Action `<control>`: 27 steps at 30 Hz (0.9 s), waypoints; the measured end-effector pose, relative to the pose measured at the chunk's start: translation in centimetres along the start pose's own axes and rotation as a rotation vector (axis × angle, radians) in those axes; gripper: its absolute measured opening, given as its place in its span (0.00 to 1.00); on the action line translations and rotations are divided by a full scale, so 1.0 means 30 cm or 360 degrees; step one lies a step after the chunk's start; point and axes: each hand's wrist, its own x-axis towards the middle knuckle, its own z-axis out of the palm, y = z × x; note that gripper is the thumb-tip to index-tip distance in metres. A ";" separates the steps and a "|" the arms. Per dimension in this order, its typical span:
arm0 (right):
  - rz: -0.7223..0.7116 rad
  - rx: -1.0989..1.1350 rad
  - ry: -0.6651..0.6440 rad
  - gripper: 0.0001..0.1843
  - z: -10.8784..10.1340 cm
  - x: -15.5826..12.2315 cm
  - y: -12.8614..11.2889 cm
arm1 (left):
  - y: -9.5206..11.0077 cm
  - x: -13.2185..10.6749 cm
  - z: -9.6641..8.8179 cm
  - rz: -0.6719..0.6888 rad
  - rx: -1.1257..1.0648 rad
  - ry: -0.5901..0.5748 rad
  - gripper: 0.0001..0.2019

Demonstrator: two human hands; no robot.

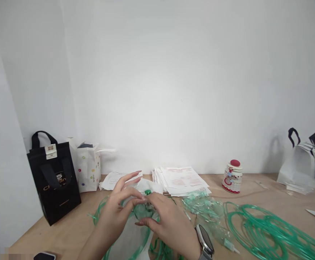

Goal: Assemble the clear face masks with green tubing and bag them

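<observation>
My left hand (120,207) and my right hand (168,222) meet low in the middle of the view over a clear plastic mask with a green connector (143,209). Both hands pinch the mask between fingers and thumb; the left's upper fingers stick out. A watch (205,241) sits on my right wrist. Green tubing (103,213) loops around and under the hands, over a clear plastic bag (131,238).
A wooden table (73,231) runs to a white wall. On it: a black paper bag (54,180), a white dotted bag (88,168), a stack of printed sheets (183,180), more clear masks (204,207), coiled green tubing (268,231), a red-and-white jar (232,177), a white bag (302,166).
</observation>
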 end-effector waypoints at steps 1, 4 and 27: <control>0.0050 -0.0059 -0.0028 0.12 0.002 0.000 -0.001 | 0.002 0.000 0.007 0.0010 0.0005 -0.0026 0.12; 0.0135 -0.0158 -0.0174 0.13 0.007 -0.001 0.009 | 0.011 0.000 0.027 0.0041 -0.0009 -0.0127 0.14; -0.0113 0.0206 0.0128 0.11 -0.046 0.008 0.090 | -0.007 0.004 0.021 -0.0379 0.0060 -0.0079 0.16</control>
